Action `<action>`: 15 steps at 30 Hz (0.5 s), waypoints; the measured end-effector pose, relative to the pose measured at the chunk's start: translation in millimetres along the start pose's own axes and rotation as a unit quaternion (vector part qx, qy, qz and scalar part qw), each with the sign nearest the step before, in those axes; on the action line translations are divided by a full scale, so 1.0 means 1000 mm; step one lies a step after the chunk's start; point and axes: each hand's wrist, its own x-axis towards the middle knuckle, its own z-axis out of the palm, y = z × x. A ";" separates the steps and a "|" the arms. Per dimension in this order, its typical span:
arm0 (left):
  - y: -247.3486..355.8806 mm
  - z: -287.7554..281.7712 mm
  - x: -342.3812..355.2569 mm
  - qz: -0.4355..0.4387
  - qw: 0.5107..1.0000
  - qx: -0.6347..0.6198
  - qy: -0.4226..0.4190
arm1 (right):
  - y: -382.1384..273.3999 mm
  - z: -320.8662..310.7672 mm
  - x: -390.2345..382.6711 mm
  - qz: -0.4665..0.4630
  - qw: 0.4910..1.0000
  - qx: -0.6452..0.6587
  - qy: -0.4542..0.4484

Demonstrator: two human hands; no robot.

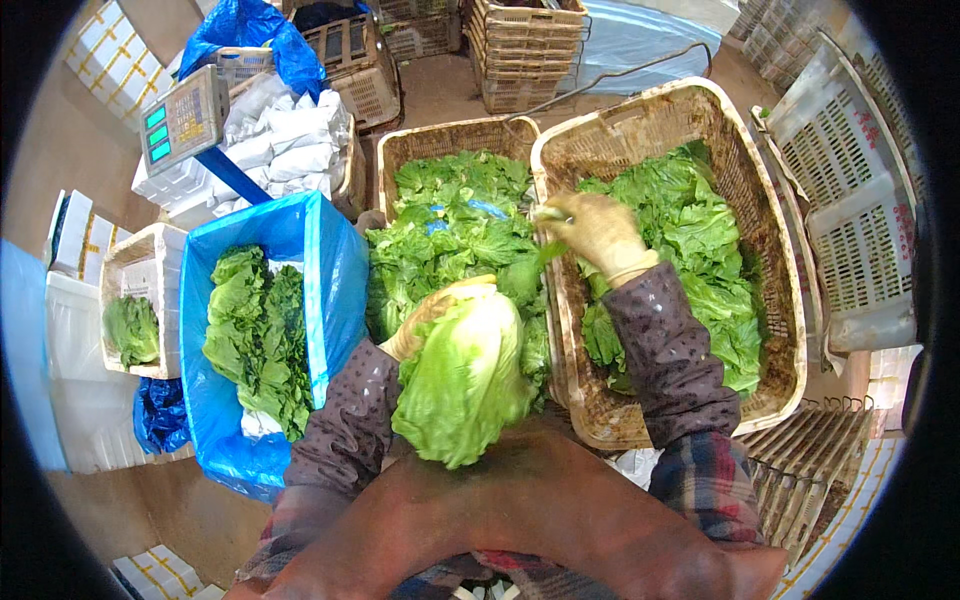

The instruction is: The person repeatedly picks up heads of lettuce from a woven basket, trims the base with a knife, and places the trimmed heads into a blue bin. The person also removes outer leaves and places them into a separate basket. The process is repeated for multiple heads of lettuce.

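A pale green head of leafy lettuce (465, 385) is held in front of my body, its whitish base up. My gloved left hand (412, 332) wraps around its far left side, with most fingers hidden behind the leaves. Over the near rim between two crates is my gloved right hand (600, 232), fingers curled together. A blurred green leaf (528, 270) is just below its fingertips; whether they grip it is unclear. Loose leaves (440, 255) heap up in the middle crate (445, 138). More lettuce (690, 235) lies in the large, dirt-stained crate (625, 140) on the right.
A blue-lined crate (338, 270) at left holds lettuce heads (240, 315). Behind it are a digital scale (185, 120) and white packets (295, 145). Stacked crates (525, 55) stand at the back; grey crates (840, 190) lean at right. A bent metal rod (620, 75) spans behind.
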 end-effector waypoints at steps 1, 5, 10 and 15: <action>-0.004 0.006 -0.008 -0.006 0.996 -0.082 0.020 | -0.003 -0.005 -0.008 -0.038 0.988 -0.013 0.149; -0.054 0.041 -0.037 0.066 0.959 -0.272 0.047 | -0.043 0.053 -0.071 -0.006 0.743 0.626 -0.238; -0.026 0.024 -0.009 0.221 0.926 0.301 0.050 | -0.045 0.170 -0.134 0.038 0.473 0.848 -0.236; 0.073 0.065 0.030 0.002 0.845 0.419 0.332 | 0.005 0.153 -0.139 0.050 0.536 0.826 -0.165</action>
